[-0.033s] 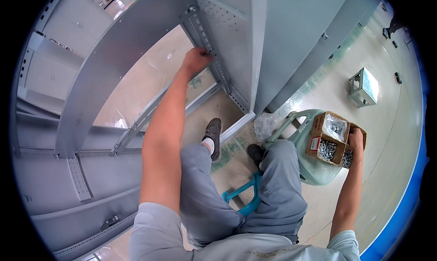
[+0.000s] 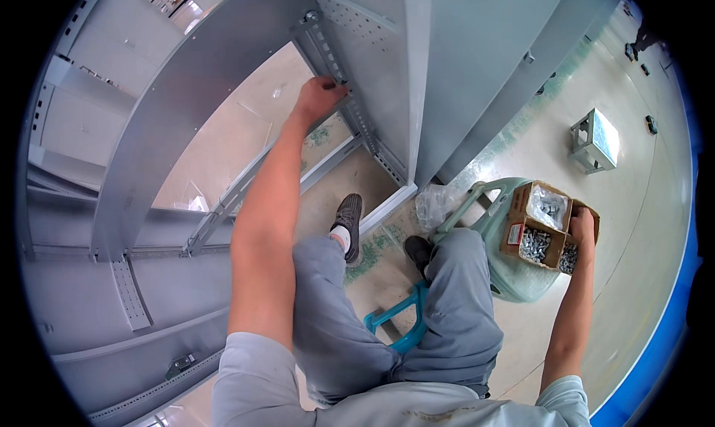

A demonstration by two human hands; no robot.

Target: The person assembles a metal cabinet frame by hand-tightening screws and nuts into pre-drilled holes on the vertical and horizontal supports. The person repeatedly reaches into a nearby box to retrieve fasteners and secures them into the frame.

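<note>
Grey sheet-metal fills the upper half of the view: a cabinet (image 2: 462, 47) with a perforated rail (image 2: 350, 99) running from upper left down to lower right along its inner edge. The left hand (image 2: 319, 97) is stretched out at arm's length and rests against that rail, fingers curled onto it near its upper part; whether they pinch a small fastener there is too small to tell. The rail's long axis runs obliquely away from the person, so the hand meets it from the lower left, across its line.

The right hand (image 2: 583, 229) lies far to the right and low, well apart from the rail, fingers closed over the far edge of a cardboard box (image 2: 538, 226) of silvery screws. The box sits on a pale green stool (image 2: 514, 278). A crumpled clear bag (image 2: 436, 202) lies on the floor (image 2: 640, 203) just beside the stool.

The person sits on a teal stool (image 2: 398, 319), shoes (image 2: 348, 214) near the cabinet's base. The left hand is the nearer one to the rail; the right is the nearer one to the screws. A small metal frame (image 2: 594, 138) stands apart on the floor.
</note>
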